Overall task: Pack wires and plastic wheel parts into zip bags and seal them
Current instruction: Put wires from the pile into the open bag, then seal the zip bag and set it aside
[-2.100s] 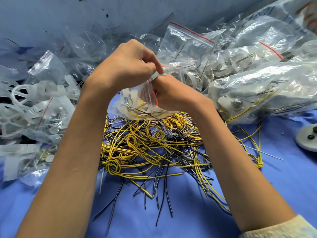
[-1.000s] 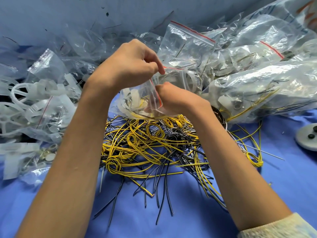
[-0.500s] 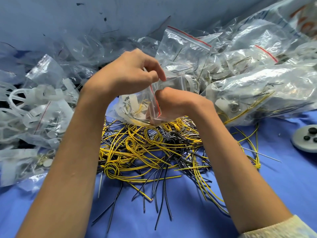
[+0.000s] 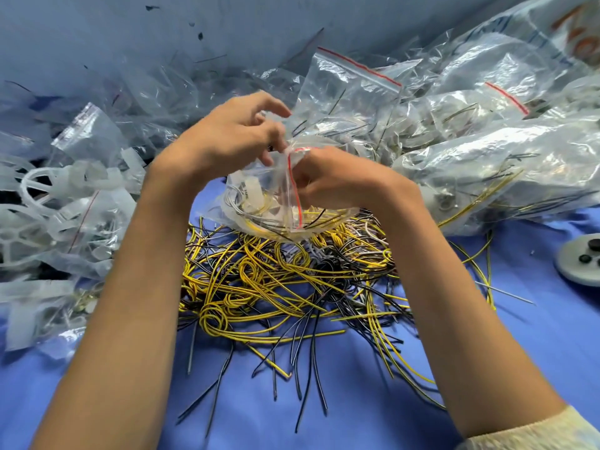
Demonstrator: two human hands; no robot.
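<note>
A small clear zip bag [image 4: 259, 203] with a red seal line hangs between my hands above the wire pile. It holds white plastic parts and coiled yellow, black and grey wires. My left hand [image 4: 227, 138] pinches the bag's top edge with thumb and fingers. My right hand [image 4: 328, 181] grips the same red strip from the right side, fingers curled. A heap of loose yellow and black wires [image 4: 285, 280] lies on the blue cloth [image 4: 357, 401] below.
Filled zip bags [image 4: 487, 157] are stacked at the right and back. White plastic wheel parts [image 4: 42, 203] and empty bags lie at the left. A grey round disc [image 4: 581, 259] with black knobs sits at the right edge. A blue wall stands behind.
The bag has lifted slightly and its red seal strip now runs steeply between my hands. My left fingers have loosened and spread at the top edge, and my right hand has shifted along the strip.
</note>
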